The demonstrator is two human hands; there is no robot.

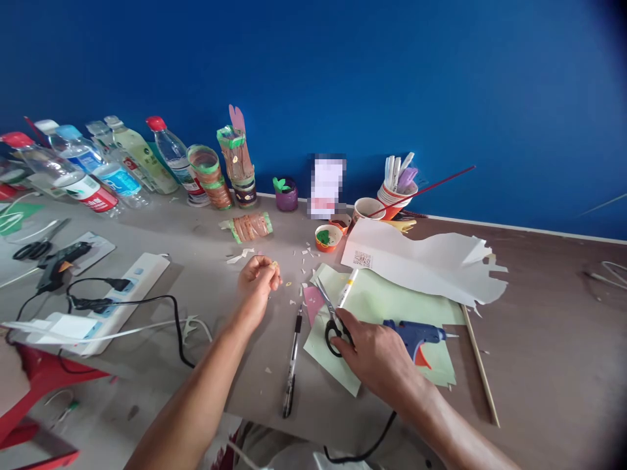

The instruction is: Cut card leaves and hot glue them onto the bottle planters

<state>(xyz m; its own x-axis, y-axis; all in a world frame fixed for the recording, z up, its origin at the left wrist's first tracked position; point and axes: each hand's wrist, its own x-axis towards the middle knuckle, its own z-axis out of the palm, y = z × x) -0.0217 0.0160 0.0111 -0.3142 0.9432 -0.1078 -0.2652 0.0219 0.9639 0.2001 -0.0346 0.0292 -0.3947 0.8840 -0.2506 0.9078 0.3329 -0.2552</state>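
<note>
My left hand (257,287) hovers over the table left of centre, fingertips pinched together. A tiny pale yellowish bit shows at the fingertips, too small to name. My right hand (377,346) has thumb and fingers around the black handles of a pair of scissors (331,310), which lies over light green paper with its blades pointing away from me. Beside the blades is a white marker (348,287). A pink paper piece (312,303) lies left of the blades. Partly behind my right hand rests a blue glue gun (421,333). A black pen (292,365) lies between my hands.
Bottles (88,189) and wrapped cups (210,176) line the blue wall. A power strip (132,294) with cables is at left. Small paper cups (328,236), torn white paper (421,261), a wooden stick (480,365) and paper scraps lie about.
</note>
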